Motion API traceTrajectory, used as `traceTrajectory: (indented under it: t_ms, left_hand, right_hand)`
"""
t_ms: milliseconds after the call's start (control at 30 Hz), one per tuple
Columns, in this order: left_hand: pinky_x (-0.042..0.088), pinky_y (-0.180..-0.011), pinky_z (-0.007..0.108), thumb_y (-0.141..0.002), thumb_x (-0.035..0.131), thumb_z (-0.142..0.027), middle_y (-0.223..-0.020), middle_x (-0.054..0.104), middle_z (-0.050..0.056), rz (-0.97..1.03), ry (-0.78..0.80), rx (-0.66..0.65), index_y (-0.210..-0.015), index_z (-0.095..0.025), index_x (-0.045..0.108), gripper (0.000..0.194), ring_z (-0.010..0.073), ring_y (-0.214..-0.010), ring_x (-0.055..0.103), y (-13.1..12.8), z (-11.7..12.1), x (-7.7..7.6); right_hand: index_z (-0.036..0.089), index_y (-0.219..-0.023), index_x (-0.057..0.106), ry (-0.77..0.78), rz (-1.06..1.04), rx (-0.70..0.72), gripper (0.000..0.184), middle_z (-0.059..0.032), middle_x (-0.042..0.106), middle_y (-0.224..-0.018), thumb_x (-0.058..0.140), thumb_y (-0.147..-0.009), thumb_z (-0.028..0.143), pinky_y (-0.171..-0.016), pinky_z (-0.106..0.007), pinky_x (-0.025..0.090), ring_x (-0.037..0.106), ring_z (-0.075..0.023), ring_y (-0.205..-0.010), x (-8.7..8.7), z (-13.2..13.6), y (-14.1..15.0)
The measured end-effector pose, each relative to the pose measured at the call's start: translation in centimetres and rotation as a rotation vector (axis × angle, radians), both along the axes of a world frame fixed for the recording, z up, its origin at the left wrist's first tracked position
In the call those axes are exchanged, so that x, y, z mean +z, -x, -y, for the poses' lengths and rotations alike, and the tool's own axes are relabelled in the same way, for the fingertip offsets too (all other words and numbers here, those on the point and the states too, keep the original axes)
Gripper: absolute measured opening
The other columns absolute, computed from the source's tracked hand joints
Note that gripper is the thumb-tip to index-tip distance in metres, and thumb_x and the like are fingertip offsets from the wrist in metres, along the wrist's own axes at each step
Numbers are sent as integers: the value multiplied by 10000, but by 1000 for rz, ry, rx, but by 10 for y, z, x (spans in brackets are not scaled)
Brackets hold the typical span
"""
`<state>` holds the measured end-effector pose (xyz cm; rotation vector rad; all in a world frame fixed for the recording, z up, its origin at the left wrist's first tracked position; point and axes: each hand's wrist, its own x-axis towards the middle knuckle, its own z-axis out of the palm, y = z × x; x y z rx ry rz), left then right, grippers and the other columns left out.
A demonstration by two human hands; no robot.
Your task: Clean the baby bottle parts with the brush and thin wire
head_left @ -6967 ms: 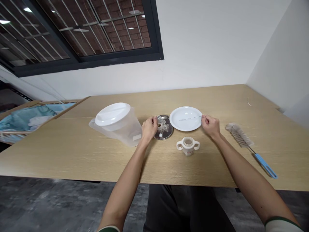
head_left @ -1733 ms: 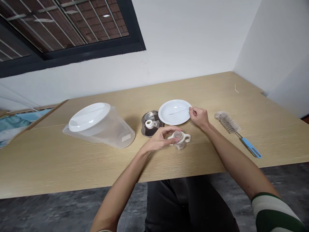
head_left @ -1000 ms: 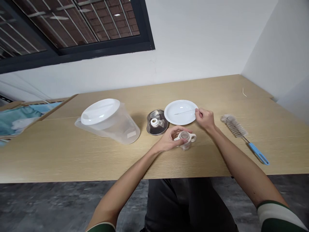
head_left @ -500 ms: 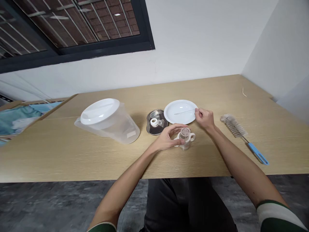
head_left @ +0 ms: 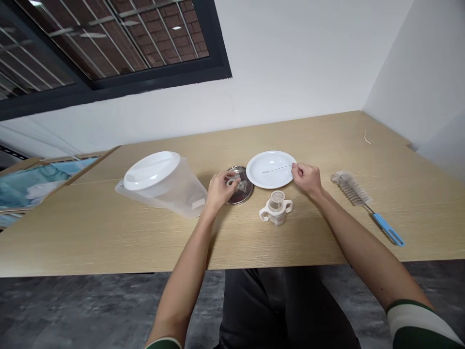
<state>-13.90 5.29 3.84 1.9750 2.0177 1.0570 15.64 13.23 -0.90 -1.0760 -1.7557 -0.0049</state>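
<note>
My left grip [head_left: 219, 190] curves over a white cap [head_left: 231, 182] on the steel dish [head_left: 247, 193], clamp unclear; my right grip [head_left: 307, 178] pinches a thin wire [head_left: 276, 168] lying across the white plate [head_left: 271, 180] on the surface [head_left: 308, 242].

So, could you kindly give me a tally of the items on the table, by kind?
Plastic pitcher with white lid: 1
White plate: 1
Metal dish: 1
Two-handled cup: 1
Bottle brush: 1
Thin wire: 1
Pale strip: 1
Total: 7

This excludes the small parts on the dish, which the left hand partly hides.
</note>
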Motion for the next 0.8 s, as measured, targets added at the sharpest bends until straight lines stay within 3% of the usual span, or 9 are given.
traceTrajectory:
  t_ms: [133, 300, 433, 633, 800]
  left_hand:
    - [469, -910, 418, -804, 725, -422, -1099, 753, 117, -217, 137, -44, -1086, -196, 741, 361, 317, -1000, 672, 5, -3, -8]
    - [468, -923, 403, -824, 711, -418, -1154, 744, 114, -320, 193, -16, -1098, -211, 746, 345, 323, -1086, 663, 1, -6, -15]
    - [476, -945, 378, -809, 691, -339, -1149, 746, 78, -298, 143, -9, -1099, -218, 753, 320, 284, -1047, 674, 1, -7, -16]
    - [503, -936, 350, -756, 646, -290, -1030, 736, 73, -160, -59, 92, -1103, -192, 769, 381, 243, -956, 680, 9, -2, -1]
    - [500, -969, 385, -762, 619, -297, -1091, 716, 110, -209, 47, 89, -1126, -167, 767, 414, 271, -989, 669, 18, -3, -3]
  right_hand:
    - [238, -553, 269, 10, -5, -8, 417, 45, 321, -455, 455, -913, 339, -507, -283, 236, 271, -99, -446, 0, 0, 0]
    - [237, -552, 264, 28, -11, -5, 429, 46, 326, -455, 461, -916, 351, -508, -274, 244, 274, -94, -447, 2, 2, 0]
    - [236, -554, 253, 40, -7, -12, 430, 43, 326, -454, 439, -918, 370, -511, -271, 241, 277, -93, -453, 4, 3, 1]
    - [235, -559, 259, 49, -11, -21, 428, 41, 338, -453, 445, -914, 386, -519, -273, 238, 302, -94, -454, 5, 4, 1]
    - [236, -564, 255, 43, -10, -9, 404, 47, 323, -460, 435, -906, 355, -519, -273, 233, 286, -93, -449, 4, 4, 1]
